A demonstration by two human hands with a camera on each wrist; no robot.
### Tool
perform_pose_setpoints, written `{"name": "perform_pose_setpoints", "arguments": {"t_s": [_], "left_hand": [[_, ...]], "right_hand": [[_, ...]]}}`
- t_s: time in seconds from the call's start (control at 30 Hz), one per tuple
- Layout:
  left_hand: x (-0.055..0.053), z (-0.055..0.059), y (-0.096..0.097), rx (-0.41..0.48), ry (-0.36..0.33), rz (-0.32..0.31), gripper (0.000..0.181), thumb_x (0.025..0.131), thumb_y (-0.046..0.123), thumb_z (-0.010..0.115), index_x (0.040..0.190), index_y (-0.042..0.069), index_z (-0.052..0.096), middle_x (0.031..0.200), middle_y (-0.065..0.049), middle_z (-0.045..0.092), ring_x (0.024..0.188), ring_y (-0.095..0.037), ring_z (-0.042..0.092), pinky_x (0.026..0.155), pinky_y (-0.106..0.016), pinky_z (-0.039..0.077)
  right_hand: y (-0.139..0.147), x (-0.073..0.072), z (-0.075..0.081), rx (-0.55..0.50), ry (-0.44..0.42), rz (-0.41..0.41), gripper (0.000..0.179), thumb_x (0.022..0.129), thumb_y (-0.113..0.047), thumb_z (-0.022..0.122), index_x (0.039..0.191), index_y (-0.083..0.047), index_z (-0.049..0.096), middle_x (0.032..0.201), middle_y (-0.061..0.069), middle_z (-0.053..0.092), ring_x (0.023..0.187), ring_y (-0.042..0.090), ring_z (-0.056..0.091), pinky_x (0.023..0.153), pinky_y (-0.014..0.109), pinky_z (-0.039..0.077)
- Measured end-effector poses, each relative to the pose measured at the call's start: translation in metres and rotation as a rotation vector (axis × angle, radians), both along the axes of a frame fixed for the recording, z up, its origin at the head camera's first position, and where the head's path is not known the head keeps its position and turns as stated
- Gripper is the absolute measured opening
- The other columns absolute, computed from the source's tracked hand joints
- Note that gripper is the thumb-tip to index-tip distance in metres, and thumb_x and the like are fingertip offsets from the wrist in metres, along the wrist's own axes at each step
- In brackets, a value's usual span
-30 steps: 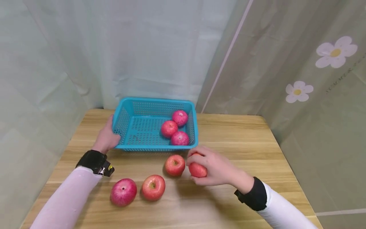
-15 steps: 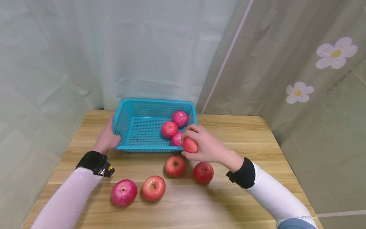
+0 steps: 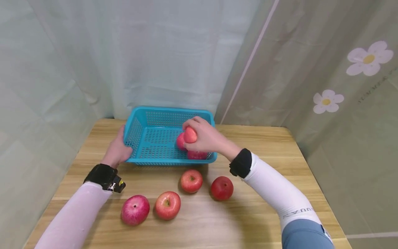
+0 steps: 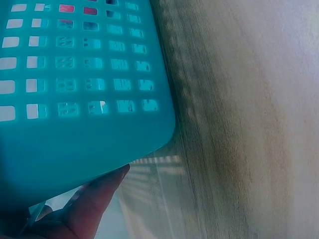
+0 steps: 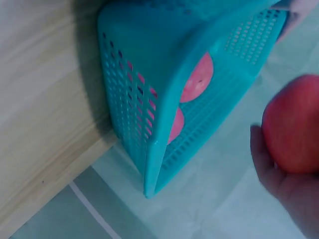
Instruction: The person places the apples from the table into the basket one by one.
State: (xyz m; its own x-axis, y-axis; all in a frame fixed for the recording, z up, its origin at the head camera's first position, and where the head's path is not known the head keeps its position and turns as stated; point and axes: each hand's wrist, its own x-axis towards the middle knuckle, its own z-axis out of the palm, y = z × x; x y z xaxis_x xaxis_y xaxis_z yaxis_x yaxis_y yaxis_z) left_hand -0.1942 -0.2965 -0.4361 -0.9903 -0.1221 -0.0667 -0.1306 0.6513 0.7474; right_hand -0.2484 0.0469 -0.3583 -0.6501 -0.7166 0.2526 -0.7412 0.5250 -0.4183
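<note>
My left hand [image 3: 117, 150] grips the left rim of a blue perforated plastic basket [image 3: 164, 161]. In the left wrist view, its fingers [image 4: 94, 204] reach around the basket's edge. My right hand [image 3: 207, 136] holds a red apple [image 3: 190, 135] above the right half of the basket, fingers curled round it. Beneath that hand, a pink-red apple [image 3: 181, 141] and a magenta apple [image 3: 197, 155] show inside the basket; another there is hidden in the head view. The right wrist view shows the held apple [image 5: 294, 124] apart from the basket.
In front of the basket, several fruits rest on the wooden table [image 3: 258, 155]: a magenta apple [image 3: 135, 210], two red apples, one nearer [image 3: 168, 205] and one farther [image 3: 191, 181], and a dark red apple [image 3: 222, 188]. A curtain [image 3: 174, 52] hangs behind the table.
My right hand has lifted the red apple off the table and carried it up and left over the basket, uncovering the dark red apple. The left hand and basket stay put.
</note>
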Motion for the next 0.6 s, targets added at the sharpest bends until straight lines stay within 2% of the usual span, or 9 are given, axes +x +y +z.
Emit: {"name": "perform_pose_setpoints", "arguments": {"t_s": [0.13,0.23,0.43,0.6], "left_hand": [[0.001,0.002,0.0,-0.002,-0.005,0.005,0.107,0.075,-0.013,0.047,0.158,0.014,-0.014,0.153,-0.036,0.021,0.115,-0.049,0.038,0.09,-0.063,0.04],[0.002,0.003,0.001,0.007,-0.004,0.007,0.107,0.075,-0.013,0.047,0.158,0.015,-0.014,0.152,-0.037,0.022,0.115,-0.049,0.038,0.089,-0.063,0.041],[0.004,0.003,0.004,0.015,-0.015,0.008,0.106,0.076,-0.013,0.047,0.159,0.016,-0.013,0.153,-0.036,0.021,0.117,-0.049,0.036,0.092,-0.066,0.039],[0.004,0.003,0.007,0.021,-0.023,0.01,0.106,0.077,-0.013,0.046,0.159,0.018,-0.013,0.153,-0.036,0.022,0.117,-0.049,0.037,0.091,-0.065,0.04]], "right_hand": [[-0.013,-0.014,0.003,0.097,-0.083,0.062,0.057,0.073,-0.035,0.08,0.123,-0.022,0.055,0.12,-0.003,0.048,0.107,0.011,0.043,0.073,0.022,0.051],[-0.022,-0.026,0.004,0.16,-0.102,0.07,0.056,0.077,-0.036,0.077,0.125,-0.024,0.053,0.124,-0.001,0.046,0.11,0.013,0.042,0.075,0.024,0.05],[-0.034,-0.049,0.0,0.268,-0.055,0.02,0.052,0.084,-0.043,0.07,0.13,-0.024,0.053,0.124,0.0,0.047,0.107,0.014,0.045,0.076,0.026,0.049],[-0.041,-0.055,0.0,0.324,-0.051,-0.004,0.043,0.089,-0.047,0.066,0.127,-0.03,0.056,0.121,0.001,0.048,0.104,0.015,0.047,0.079,0.029,0.048]]}}
